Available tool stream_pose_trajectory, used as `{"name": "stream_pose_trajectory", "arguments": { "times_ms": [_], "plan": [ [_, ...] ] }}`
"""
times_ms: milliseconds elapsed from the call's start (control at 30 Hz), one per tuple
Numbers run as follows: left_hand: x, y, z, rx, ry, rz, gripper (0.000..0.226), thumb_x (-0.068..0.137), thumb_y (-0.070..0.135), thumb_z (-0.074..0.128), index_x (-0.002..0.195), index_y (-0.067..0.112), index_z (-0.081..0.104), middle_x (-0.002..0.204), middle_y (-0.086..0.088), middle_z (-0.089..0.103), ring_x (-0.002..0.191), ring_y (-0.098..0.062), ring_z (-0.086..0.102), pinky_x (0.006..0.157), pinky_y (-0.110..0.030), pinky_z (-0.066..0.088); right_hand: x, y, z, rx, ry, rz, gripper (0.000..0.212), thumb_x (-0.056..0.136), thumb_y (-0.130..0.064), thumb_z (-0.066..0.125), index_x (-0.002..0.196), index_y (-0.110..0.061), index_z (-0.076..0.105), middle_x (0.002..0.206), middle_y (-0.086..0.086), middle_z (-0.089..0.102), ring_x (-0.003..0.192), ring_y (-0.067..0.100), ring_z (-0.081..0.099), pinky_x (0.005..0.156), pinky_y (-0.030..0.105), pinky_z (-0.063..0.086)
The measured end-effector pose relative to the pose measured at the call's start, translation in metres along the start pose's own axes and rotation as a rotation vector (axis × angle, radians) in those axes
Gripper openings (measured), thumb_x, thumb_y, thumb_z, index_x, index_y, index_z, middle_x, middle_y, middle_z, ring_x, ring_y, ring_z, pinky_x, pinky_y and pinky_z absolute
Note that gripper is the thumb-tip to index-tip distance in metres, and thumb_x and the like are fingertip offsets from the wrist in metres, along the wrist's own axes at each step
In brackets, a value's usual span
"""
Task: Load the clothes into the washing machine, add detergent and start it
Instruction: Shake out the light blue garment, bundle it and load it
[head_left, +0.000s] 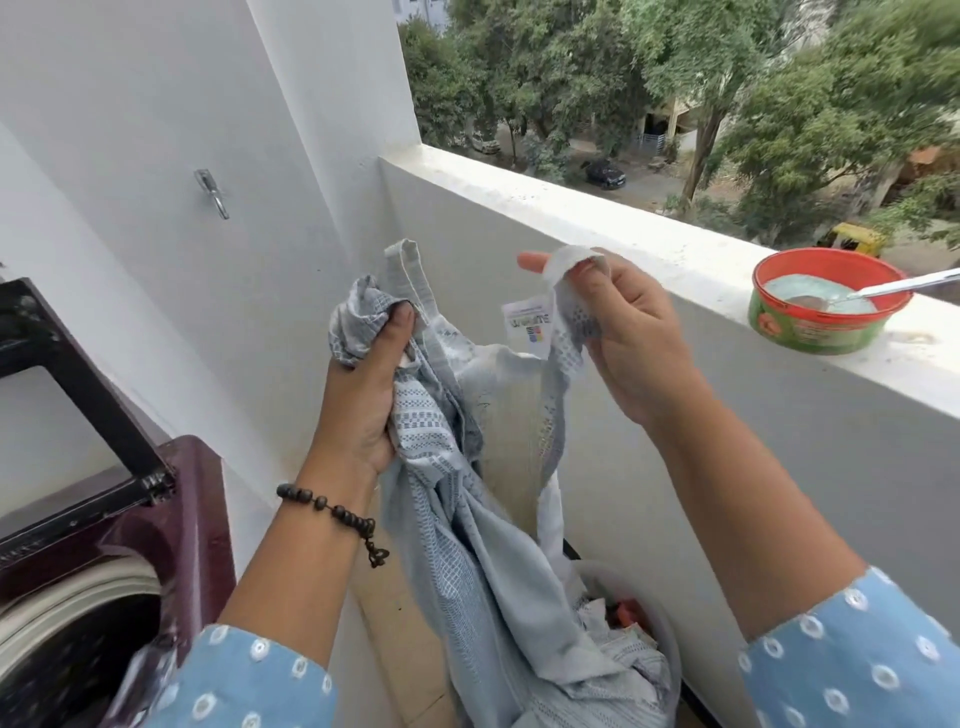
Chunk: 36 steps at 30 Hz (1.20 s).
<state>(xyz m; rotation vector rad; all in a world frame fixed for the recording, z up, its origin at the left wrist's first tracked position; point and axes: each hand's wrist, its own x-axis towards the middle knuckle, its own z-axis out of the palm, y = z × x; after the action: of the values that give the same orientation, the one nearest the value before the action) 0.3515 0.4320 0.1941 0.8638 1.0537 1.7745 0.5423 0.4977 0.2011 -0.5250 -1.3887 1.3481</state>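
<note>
Detergent tub (818, 325): round, red rim, green printed wall; stands on the white parapet ledge (597, 218) at right. Holds pale blue-green powder; a metal spoon (883, 292) lies in it, handle pointing right over the rim.
Laundry basket (670, 649): pale, round, low in frame between the forearms; holds crumpled light fabrics and something orange. Mostly hidden by the hanging cloth.
Washing machine (171, 530): maroon top-loader at lower left, dark-framed lid (78, 374) raised; pale drum rim visible, drum contents too blurred to tell.
Garment (467, 467): light grey-blue woven cloth, bands of small darker dots, soft and wrinkled; white care label near the neck. Held up in mid-air between machine and ledge, lower end trailing into the basket.
Left hand (363, 395): fingers curled round a bunched fold of the garment; dark beaded bracelet (332, 512) on the wrist.
Right hand (623, 332): thumb and fingers pinch the garment's upper edge.
Sleeves: blue, white eyelet dots.
Wall hook (212, 192): metal, on white wall.
</note>
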Motion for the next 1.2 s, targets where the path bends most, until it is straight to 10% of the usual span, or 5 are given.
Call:
{"name": "stream_pose_trajectory", "arguments": {
  "times_ms": [233,400,533,800,1200],
  "plan": [
    [-0.008,0.001,0.022,-0.055,-0.189,-0.047,0.051,0.075,0.033,0.080,0.118,0.010,0.066,0.113,-0.020,0.071,0.106,-0.035,0.068,0.089,-0.045,0.056,0.000,0.005,0.051,-0.497,-0.261,-0.018,0.030,0.102,-0.042,0.040,0.126,-0.042,0.058,0.165,-0.004,0.002,0.148,0.011,-0.019,0.120,0.047,-0.006],
    [-0.001,0.006,0.020,-0.050,0.029,-0.028,0.057,0.078,0.038,0.081,0.121,0.004,0.065,0.103,-0.022,0.061,0.091,-0.034,0.061,0.086,-0.053,0.053,-0.032,0.030,0.033,-0.286,-0.409,0.107,0.108,0.081,-0.038,0.077,0.154,-0.039,-0.003,0.149,-0.039,0.018,0.132,-0.027,0.019,0.110,0.010,0.025],
    [0.005,0.012,0.026,-0.163,-0.020,-0.196,0.059,0.063,0.056,0.085,0.089,0.009,0.060,0.081,-0.011,0.052,0.077,-0.030,0.054,0.082,-0.048,0.047,-0.060,0.094,0.043,-0.453,-0.354,0.128,0.140,0.058,-0.044,0.091,0.153,-0.036,-0.011,0.159,-0.024,0.013,0.148,0.000,0.014,0.122,0.038,0.021],
    [0.002,0.021,0.026,-0.309,-0.017,-0.117,0.037,0.082,0.047,0.068,0.058,0.019,0.062,0.054,0.003,0.055,0.049,-0.011,0.058,0.053,-0.023,0.052,-0.051,0.111,0.030,-0.089,-0.139,0.345,0.022,0.067,0.000,0.073,0.085,-0.013,0.073,0.082,-0.002,0.072,0.078,0.012,0.066,0.071,0.027,0.052],
    [-0.014,0.043,-0.078,0.438,0.213,0.040,0.103,0.071,0.050,0.083,0.149,0.040,0.015,0.153,-0.004,0.037,0.139,-0.011,0.038,0.115,-0.046,0.031,0.002,0.023,-0.025,-0.816,-0.242,0.388,0.037,0.049,-0.031,0.064,0.066,0.001,0.056,0.059,0.004,0.057,0.056,0.017,0.053,0.057,0.032,0.042]
  ]
}}
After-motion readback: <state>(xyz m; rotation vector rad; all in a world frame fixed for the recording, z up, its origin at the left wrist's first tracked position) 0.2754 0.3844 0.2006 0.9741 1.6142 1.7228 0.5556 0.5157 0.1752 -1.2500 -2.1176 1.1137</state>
